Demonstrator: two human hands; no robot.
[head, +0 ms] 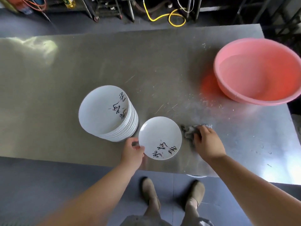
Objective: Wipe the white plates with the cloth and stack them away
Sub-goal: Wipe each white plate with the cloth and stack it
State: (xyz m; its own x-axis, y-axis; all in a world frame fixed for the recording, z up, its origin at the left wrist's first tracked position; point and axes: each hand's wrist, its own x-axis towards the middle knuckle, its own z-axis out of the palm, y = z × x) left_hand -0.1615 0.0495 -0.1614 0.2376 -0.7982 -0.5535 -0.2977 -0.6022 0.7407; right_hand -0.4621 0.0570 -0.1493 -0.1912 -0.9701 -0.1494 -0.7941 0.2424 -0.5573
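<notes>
On the metal table (65,79), the left hand (132,154) pinches the near-left rim of 1 white plate (160,137), just right of the plate stack (107,113). The right hand (207,142) presses, fingers curled, on the gray cloth (189,132), right of that plate. A pink basin (259,70) sits far right.

1. One view only — a wide-angle camera on the person's head, looking forward and steeply down.
2. It sits close above the near edge of the metal surface (114,59), which fills the middle of the frame.
3. The frame's bottom shows the forearms and the floor (48,185) — lines bow toward the edges.
</notes>
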